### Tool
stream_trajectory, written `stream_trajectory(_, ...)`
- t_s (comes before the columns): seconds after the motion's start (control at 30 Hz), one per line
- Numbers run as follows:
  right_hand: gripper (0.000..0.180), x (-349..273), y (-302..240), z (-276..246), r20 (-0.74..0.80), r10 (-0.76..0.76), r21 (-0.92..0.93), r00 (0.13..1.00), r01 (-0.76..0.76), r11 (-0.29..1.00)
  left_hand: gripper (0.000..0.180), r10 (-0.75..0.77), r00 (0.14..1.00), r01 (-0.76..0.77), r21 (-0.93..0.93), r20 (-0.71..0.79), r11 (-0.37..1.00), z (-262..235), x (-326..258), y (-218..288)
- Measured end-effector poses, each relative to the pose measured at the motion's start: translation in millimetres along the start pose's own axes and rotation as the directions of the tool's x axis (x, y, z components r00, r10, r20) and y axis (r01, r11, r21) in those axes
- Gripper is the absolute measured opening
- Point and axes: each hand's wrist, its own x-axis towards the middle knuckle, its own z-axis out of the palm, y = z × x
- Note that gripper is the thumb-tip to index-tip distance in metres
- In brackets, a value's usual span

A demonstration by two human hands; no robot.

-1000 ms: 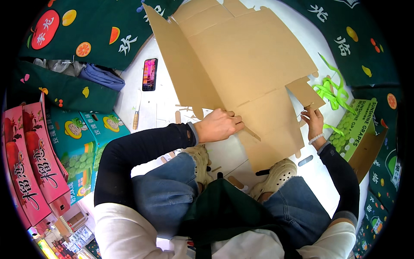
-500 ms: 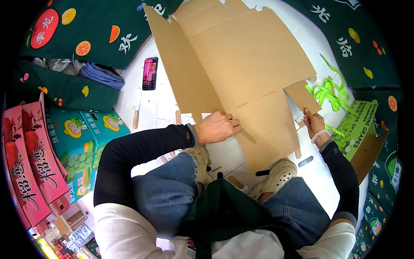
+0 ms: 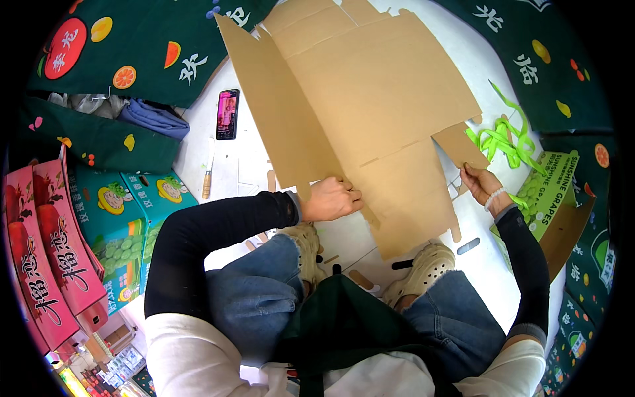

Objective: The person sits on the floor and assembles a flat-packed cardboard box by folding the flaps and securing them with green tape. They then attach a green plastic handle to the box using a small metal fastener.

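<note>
A large brown cardboard box blank (image 3: 390, 86) lies partly folded on the floor in front of me. Its long left panel (image 3: 278, 106) is raised along a crease. My left hand (image 3: 331, 198) is closed on the cardboard at the near end of that panel, fingers curled over the edge. On the right, a small side flap (image 3: 461, 144) sticks out from the blank. My right hand (image 3: 481, 184), with a pale bracelet at the wrist, pinches the near edge of this flap between thumb and fingers.
A phone (image 3: 227, 114) and a wooden-handled knife (image 3: 208, 178) lie left of the blank. Bright green strapping (image 3: 506, 142) is heaped at the right, beside a green grape carton (image 3: 552, 192). Pink cartons (image 3: 49, 245) and teal cartons (image 3: 135, 231) stand at the left. My shoes (image 3: 423, 271) are close to the near edge.
My left hand has shifted slightly left and down. The right hand keeps its pinch on the flap while the wrist turns a little outward.
</note>
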Motion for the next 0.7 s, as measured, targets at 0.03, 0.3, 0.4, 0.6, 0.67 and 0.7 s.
stream_trajectory(0.03, 0.013, 1.2, 0.5, 2.5, 0.005, 0.002, 0.021, 1.000, -0.002, 1.000, 0.011, 0.022, 1.000, -0.022, 0.005, 0.010, 1.000, 1.8, 0.7, -0.7)
stream_trajectory(0.3, 0.011, 20.3, 0.1, 10.6, -0.064, 0.057, -0.076, 0.996, -0.062, 0.995, 0.009, 0.107, 0.994, -0.107, 0.021, 0.010, 0.994, 22.5, 3.3, -2.6)
stream_trajectory(0.4, 0.007, 21.1, 2.7, 6.0, -0.065, 0.093, -0.088, 0.994, -0.098, 0.991, 0.009, 0.108, 0.993, -0.109, 0.025, 0.039, 0.994, 24.6, 2.7, -3.0)
stream_trajectory(0.6, 0.007, 14.3, 11.7, -3.5, 0.014, 0.134, -0.067, 0.991, -0.133, 0.989, 0.008, 0.127, 0.990, -0.130, 0.056, 0.054, 0.990, 25.3, -0.2, -3.5)
stream_trajectory(0.67, 0.010, 7.9, 18.9, -2.5, -0.017, 0.126, -0.081, 0.992, -0.127, 0.989, 0.008, 0.116, 0.990, -0.120, 0.043, 0.085, 0.992, 21.9, -0.8, -2.1)
stream_trajectory(0.7, 0.011, 6.4, 21.8, -5.6, -0.002, 0.130, -0.085, 0.991, -0.130, 0.988, 0.008, 0.110, 0.989, -0.115, 0.037, 0.101, 0.993, 20.2, -1.2, -1.2)
